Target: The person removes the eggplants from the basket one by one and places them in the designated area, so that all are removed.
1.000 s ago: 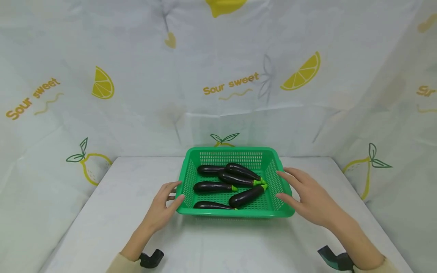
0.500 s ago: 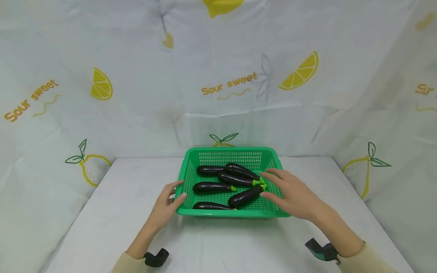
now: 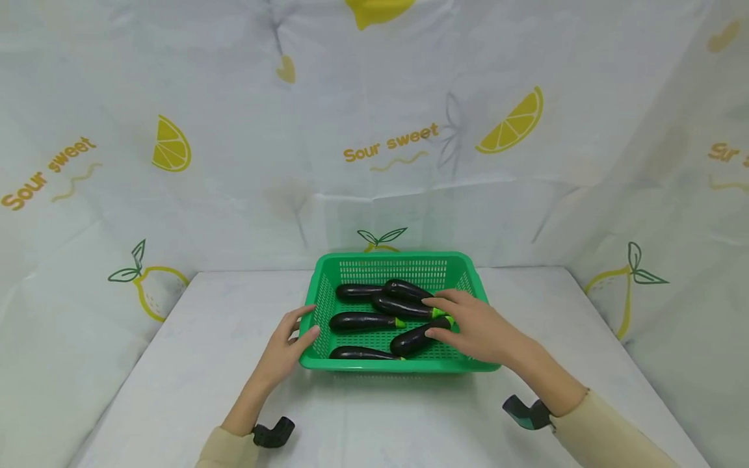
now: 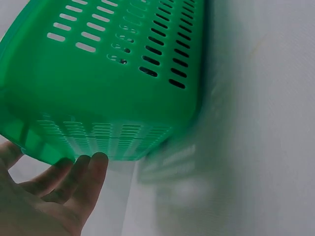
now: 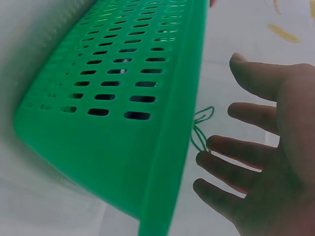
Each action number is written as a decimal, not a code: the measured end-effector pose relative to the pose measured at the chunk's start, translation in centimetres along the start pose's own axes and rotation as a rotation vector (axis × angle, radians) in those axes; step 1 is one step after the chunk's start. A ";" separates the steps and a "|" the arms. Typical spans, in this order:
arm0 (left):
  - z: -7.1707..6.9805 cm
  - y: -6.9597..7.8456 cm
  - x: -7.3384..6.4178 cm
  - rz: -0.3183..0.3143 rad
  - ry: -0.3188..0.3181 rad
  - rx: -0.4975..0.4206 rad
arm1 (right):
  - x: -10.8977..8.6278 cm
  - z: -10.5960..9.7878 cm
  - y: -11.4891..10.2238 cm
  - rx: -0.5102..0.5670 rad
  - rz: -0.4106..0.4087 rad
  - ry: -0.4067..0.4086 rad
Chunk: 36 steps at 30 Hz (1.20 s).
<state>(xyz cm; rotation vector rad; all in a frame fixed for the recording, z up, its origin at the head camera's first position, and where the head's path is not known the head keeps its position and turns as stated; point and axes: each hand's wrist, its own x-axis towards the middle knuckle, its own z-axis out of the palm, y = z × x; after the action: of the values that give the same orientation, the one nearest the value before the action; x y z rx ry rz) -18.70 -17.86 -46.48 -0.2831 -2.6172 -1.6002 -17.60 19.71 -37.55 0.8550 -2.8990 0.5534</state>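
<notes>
A green plastic basket with slotted walls stands on the white table, holding several dark eggplants with green stem ends. At its left end my left hand grips the rim, thumb on top and the other fingers along the outer wall, as the left wrist view shows. My right hand hovers over the basket's right side, fingers spread and apart from the rim in the right wrist view. Its fingertips are near the stem ends of the right-hand eggplants, partly hiding them; contact cannot be told.
White cloth printed with lemons and lettering hangs behind and on both sides of the table. The basket sits close to the back cloth. Black camera mounts are strapped at both wrists.
My right hand has moved left, from beside the basket's right rim to above the eggplants. My left hand stays at the left rim, and the eggplants lie as before.
</notes>
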 end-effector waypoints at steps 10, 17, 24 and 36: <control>-0.9 0.3 0.4 0.016 -0.066 -0.008 | 1.8 1.9 0.5 0.005 -0.018 -0.047; -0.7 0.2 0.7 0.012 -0.095 -0.020 | 2.5 3.1 0.9 0.024 0.005 -0.130; -0.7 0.2 0.7 -0.002 -0.092 -0.051 | 3.1 3.8 1.1 0.048 0.020 -0.159; -0.8 0.2 0.8 -0.004 -0.094 -0.073 | 4.0 4.9 1.4 0.150 0.058 -0.214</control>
<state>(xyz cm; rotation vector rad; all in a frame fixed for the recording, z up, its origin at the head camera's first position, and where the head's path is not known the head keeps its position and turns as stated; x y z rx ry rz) -19.44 -18.41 -45.84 -0.3661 -2.6325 -1.7271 -21.53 16.96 -41.94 0.9023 -3.1166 0.7361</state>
